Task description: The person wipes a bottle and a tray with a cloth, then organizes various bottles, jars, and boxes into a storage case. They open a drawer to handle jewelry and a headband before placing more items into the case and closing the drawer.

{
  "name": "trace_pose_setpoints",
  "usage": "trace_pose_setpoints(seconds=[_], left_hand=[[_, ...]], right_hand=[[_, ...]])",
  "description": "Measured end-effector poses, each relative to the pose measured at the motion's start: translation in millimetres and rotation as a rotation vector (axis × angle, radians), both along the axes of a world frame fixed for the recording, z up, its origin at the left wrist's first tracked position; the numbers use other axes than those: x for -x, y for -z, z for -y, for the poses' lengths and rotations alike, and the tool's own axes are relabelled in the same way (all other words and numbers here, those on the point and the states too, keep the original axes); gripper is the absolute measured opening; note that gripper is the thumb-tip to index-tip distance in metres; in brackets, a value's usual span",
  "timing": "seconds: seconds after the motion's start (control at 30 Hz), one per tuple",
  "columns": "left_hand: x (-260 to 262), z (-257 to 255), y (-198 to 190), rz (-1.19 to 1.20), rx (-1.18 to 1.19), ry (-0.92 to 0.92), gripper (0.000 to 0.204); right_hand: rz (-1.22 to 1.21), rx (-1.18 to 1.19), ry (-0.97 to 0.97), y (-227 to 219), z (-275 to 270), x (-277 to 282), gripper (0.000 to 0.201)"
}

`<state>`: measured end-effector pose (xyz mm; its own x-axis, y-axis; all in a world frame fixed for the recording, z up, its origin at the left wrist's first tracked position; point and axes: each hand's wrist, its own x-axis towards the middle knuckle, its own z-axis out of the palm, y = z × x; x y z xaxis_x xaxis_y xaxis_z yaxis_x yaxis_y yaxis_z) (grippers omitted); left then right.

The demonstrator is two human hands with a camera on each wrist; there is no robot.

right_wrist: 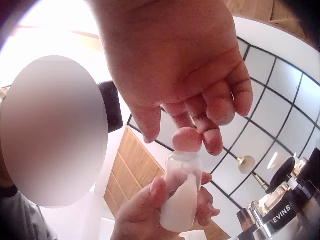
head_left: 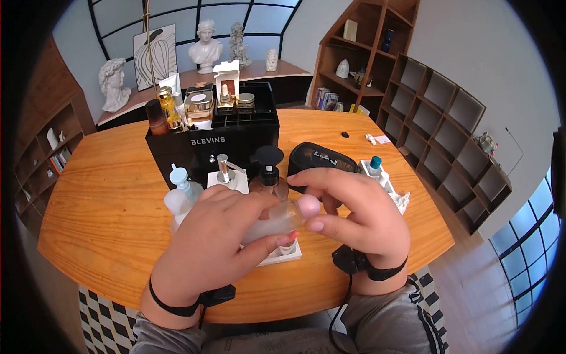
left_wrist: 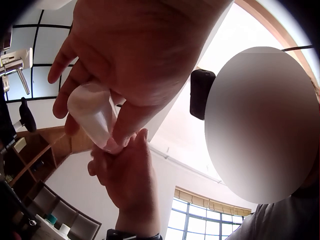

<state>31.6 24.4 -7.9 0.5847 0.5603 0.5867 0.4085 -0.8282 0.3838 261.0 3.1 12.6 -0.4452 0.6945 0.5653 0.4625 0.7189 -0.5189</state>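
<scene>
My left hand [head_left: 215,236] grips a clear bottle [right_wrist: 181,200] of whitish liquid, its fingers and thumb around the body. In the head view the bottle lies tilted, its round pink cap [head_left: 308,206] toward the right. My right hand [head_left: 359,218] is at the cap, thumb below and fingers above it. In the right wrist view the pink cap [right_wrist: 187,139] shows between the spread thumb and fingers, with a gap on the thumb side. Below the hands, a white tray [head_left: 290,255] on the table is partly hidden by the left hand.
Behind the hands stand a black organizer [head_left: 212,153] full of cosmetics, a black-topped pump bottle [head_left: 269,171] and a black case [head_left: 321,159]. A blue-topped pump bottle [head_left: 184,184] is at the left. At the right are a teal-capped bottle [head_left: 375,165] and crumpled tissue [head_left: 401,202].
</scene>
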Motion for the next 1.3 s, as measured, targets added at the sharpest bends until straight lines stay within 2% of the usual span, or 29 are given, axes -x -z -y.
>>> trace_pose_setpoints(seconds=[0.13,0.23,0.33,0.43,0.6,0.73,0.83,0.97,1.07,1.17,1.27,1.3], left_hand=[[1.6,-3.0,0.6,0.010,-0.001,-0.004,0.039],[0.1,-1.5,0.9,0.021,0.003,-0.014,0.040],[0.8,0.9,-2.8,-0.016,0.018,-0.010,0.039],[-0.3,-1.1,-0.5,0.024,-0.001,0.032,0.041],[-8.4,-0.9,7.4,-0.021,-0.026,-0.021,0.046],[-7.6,-2.4,10.7,-0.017,-0.107,-0.018,0.053],[1.2,3.3,-0.7,0.007,-0.038,-0.096,0.060],[18.9,1.2,-3.6,0.245,0.084,-0.134,0.061],[31.0,1.0,-4.9,0.366,0.001,-0.154,0.056],[43.4,11.2,-13.9,0.537,-0.018,-0.160,0.047],[60.3,20.6,-15.9,0.744,-0.091,-0.187,0.038],[67.5,23.4,-16.9,0.739,-0.132,-0.191,0.037]], right_hand=[[0.051,-0.043,-0.013,2.5,-3.4,-2.2,0.033],[0.019,0.124,0.067,-4.5,5.4,1.2,0.031],[-0.038,0.024,0.011,-0.6,3.0,2.8,0.034],[0.064,-0.103,-0.075,4.7,-7.8,-2.4,0.028],[-0.044,0.010,0.054,2.8,1.5,6.9,0.018],[-0.137,-0.031,0.120,5.4,0.3,10.3,0.016],[-0.285,0.057,0.258,15.1,-9.8,4.0,0.018],[-0.225,0.014,0.379,13.4,-12.5,1.2,0.022],[-0.218,0.099,0.358,11.5,-10.7,2.0,0.021],[-0.220,0.057,0.303,12.0,-9.3,9.0,0.020],[-0.121,0.011,0.262,14.2,-8.2,21.5,0.020],[-0.075,0.018,0.242,14.3,-5.6,28.4,0.019]])
